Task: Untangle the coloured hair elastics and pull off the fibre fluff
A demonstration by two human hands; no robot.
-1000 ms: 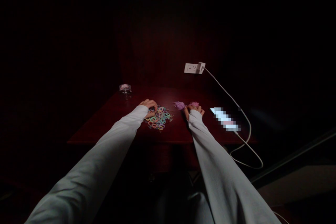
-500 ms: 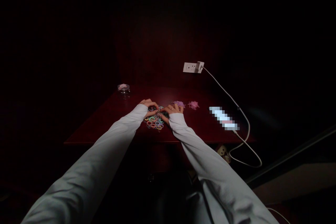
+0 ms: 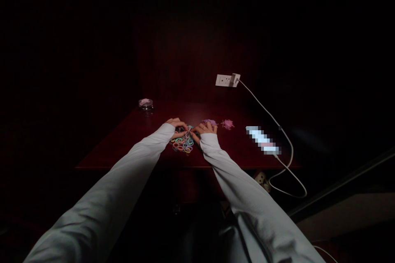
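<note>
A heap of small colourful hair ties [image 3: 182,144] lies on the dark red table [image 3: 123,148], in pastel and darker shades. Over its left side my left hand [image 3: 178,126] is closed, thumb and forefinger pinched together. Facing it from the right, my right hand [image 3: 204,129] has its thumb and forefinger pinched as well. The fingertips nearly meet above the heap; whatever lies between them is too small to make out. Just beyond my right hand is a small pile of purple bands [image 3: 210,122], with a pink pile [image 3: 227,124] to its right.
A round clear container [image 3: 145,104] with pink contents stands at the back left. At the right lies a blurred-out phone [image 3: 263,139], its white cable [image 3: 290,139] running up to a charger in the wall socket [image 3: 226,80]. The table's front edge lies under my forearms.
Both hands have stayed over the heap. The right fingertips have drawn slightly away from the left ones, and the dark patch between them shows less now.
</note>
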